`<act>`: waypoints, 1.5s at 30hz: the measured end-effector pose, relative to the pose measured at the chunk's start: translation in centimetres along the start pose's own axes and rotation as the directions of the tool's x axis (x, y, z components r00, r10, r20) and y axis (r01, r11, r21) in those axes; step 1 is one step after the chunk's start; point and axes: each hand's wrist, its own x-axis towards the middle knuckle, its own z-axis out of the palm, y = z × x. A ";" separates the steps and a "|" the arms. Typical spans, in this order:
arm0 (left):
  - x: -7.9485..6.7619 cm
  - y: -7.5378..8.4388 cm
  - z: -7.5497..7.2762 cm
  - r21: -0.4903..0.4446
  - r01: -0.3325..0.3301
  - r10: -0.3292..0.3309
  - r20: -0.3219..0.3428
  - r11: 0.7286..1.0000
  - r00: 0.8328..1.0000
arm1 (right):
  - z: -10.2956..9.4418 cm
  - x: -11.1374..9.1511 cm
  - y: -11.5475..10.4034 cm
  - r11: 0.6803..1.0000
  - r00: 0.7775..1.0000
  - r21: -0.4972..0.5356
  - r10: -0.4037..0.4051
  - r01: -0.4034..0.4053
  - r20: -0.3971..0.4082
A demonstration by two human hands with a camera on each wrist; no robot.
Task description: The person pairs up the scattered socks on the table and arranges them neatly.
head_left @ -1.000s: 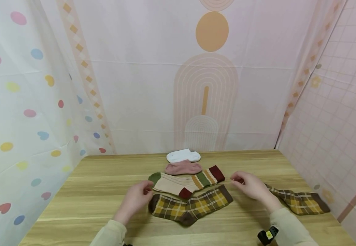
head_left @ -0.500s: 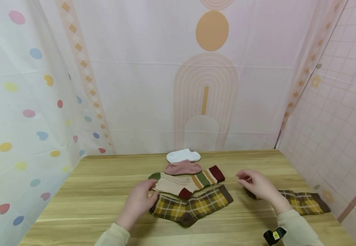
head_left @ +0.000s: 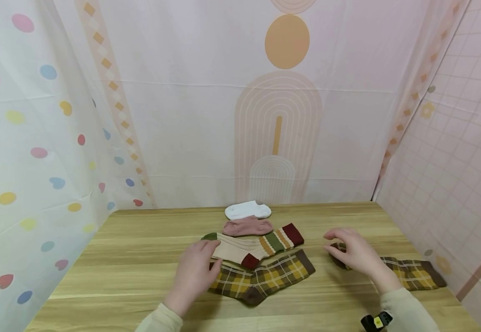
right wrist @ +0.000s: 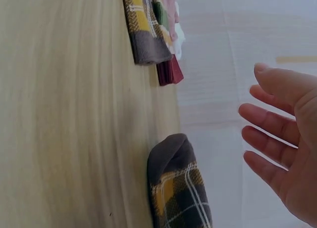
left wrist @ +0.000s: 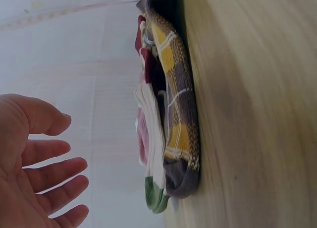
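A yellow-and-brown plaid sock (head_left: 271, 276) lies flat at the front middle of the wooden table. My left hand (head_left: 193, 271) is over its toe end, fingers loosely bent and holding nothing; in the left wrist view a gap separates the hand (left wrist: 42, 171) from the sock. Behind it lies a cream sock (head_left: 232, 250) with a green toe, striped leg and dark red cuff. To the right, a matching plaid sock (head_left: 410, 273) lies partly hidden beneath my right hand (head_left: 358, 254). That hand's fingers (right wrist: 270, 121) are spread, apart from the sock.
Farther back lie a pink sock (head_left: 247, 226) and a white low-cut sock (head_left: 246, 210), close behind one another. The wooden table (head_left: 140, 258) ends at a patterned curtain (head_left: 190, 138) behind, with further curtains at both sides.
My left hand has shifted slightly right, covering more of the middle plaid sock's toe. My right hand has moved right, over the other plaid sock. The socks have not moved.
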 end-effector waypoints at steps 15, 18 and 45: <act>-0.1 1.3 1.5 0.089 -0.071 0.062 0.092 0.993 0.994 | -0.8 -1.6 2.1 0.999 0.998 -0.034 0.040 -0.038 0.040; 0.0 1.6 1.8 0.101 -0.092 0.082 0.095 0.991 0.992 | -1.0 -1.8 2.6 0.997 0.997 -0.046 0.056 -0.054 0.045; -0.1 4.5 3.6 0.051 -0.209 0.202 0.120 0.977 0.972 | -0.1 -3.0 5.3 0.971 0.958 -0.127 0.224 -0.204 0.177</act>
